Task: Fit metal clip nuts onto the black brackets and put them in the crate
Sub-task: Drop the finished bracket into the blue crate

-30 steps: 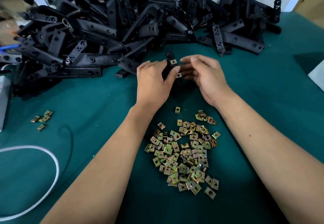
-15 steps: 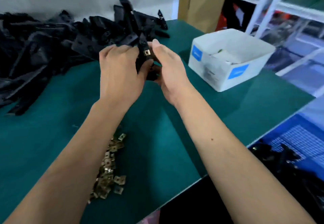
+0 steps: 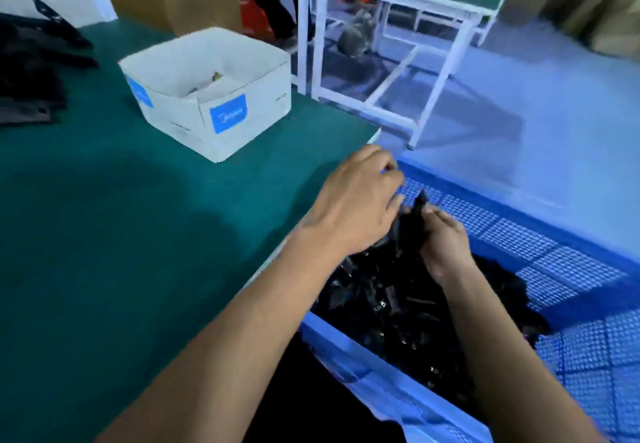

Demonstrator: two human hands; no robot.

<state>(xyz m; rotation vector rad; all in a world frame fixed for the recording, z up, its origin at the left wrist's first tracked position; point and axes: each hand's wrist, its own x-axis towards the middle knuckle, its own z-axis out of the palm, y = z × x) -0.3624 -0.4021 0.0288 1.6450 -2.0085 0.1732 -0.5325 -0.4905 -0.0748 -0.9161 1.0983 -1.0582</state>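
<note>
My right hand (image 3: 445,247) grips a black bracket (image 3: 414,222) above the blue mesh crate (image 3: 573,271), which stands beside the table's right edge. The bracket is blurred, so no clip nut can be made out on it. My left hand (image 3: 356,208) hovers just left of the bracket with loosely spread fingers, its thumb next to the bracket's upper end. A heap of black brackets (image 3: 394,307) with small metal clips lies in the crate under both hands. The loose clip nuts are out of view.
A white carton (image 3: 214,120) with blue labels stands on the green table (image 3: 104,234). The pile of unfitted brackets (image 3: 27,65) lies at the far left. A white-framed bench (image 3: 398,16) stands on the floor beyond the crate.
Both hands carried the bracket from over the table rightward and down to the crate. The view swung right with them. My left hand's fingers have come off the bracket.
</note>
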